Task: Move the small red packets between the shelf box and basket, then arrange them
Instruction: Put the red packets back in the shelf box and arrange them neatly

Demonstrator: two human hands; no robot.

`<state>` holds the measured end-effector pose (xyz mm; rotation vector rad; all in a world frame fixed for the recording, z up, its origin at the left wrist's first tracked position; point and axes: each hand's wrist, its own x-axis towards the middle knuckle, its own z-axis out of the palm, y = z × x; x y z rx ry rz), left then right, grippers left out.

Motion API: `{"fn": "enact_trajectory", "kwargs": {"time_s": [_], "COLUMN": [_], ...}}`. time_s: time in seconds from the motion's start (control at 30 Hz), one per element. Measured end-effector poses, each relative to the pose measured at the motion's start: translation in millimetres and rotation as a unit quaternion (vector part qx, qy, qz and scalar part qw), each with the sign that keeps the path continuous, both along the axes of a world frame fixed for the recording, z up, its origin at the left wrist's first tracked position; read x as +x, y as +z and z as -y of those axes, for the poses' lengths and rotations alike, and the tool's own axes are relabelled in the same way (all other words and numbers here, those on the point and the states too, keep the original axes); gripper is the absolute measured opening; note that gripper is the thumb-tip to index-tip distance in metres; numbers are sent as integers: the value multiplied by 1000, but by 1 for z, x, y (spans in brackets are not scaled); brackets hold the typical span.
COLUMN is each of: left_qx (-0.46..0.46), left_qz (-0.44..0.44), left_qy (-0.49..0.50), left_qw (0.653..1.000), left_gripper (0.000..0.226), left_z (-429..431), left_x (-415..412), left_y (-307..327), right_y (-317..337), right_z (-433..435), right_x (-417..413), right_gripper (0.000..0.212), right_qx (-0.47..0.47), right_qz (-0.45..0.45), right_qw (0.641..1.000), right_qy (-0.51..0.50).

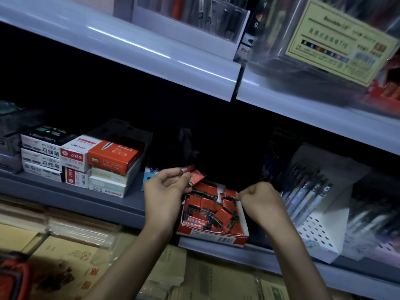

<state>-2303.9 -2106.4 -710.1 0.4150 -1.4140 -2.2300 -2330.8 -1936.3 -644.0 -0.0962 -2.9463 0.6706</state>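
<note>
My left hand pinches small red packets just above the shelf box, which sits full of them at the shelf edge. My right hand curls at the box's right wall; whether it grips it I cannot tell.

A single head-worn camera faces a shop shelf bay, looking forward and somewhat down, near enough that the hands reach into it. The frame is tilted: the upper shelf slopes down from left to right across the top half. Both forearms enter from the bottom edge. The left hand, gripping packets, and the right hand, pinching at the rim of the box, sit just below centre. The lower shelf crosses the middle, with cartons at left and a pen rack at right. The wide lens blurs the right edge.
</note>
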Motion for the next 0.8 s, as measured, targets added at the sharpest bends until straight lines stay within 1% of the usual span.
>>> {"fn": "enact_trajectory", "kwargs": {"time_s": [0.13, 0.2, 0.33, 0.43, 0.57, 0.7, 0.8], "left_qx": [4, 5, 2, -2, 4, 7, 8], "left_qz": [3, 4, 5, 5, 2, 7, 6], "left_qy": [0, 0, 1, 2, 4, 2, 3], "left_qw": [1000, 1000, 1000, 1000, 1000, 1000, 1000], "left_gripper": [12, 13, 13, 13, 13, 20, 20], "left_z": [0, 1, 1, 2, 2, 2, 3], "left_x": [1, 0, 0, -1, -1, -3, -3], "left_y": [1, 1, 0, 0, -1, -1, 0], "right_y": [1, 3, 6, 2, 2, -2, -10], "right_z": [4, 6, 9, 10, 16, 19, 15], "right_x": [1, -2, -5, -6, -5, -6, -11], "right_gripper": [34, 31, 32, 26, 26, 21, 27], "right_qx": [-20, -25, -10, 13, 30, 4, -14], "right_qz": [22, 30, 44, 44, 51, 41, 35], "right_qw": [1000, 999, 999, 999, 998, 999, 999], "right_qy": [5, 1, 10, 8, 11, 6, -9]}}
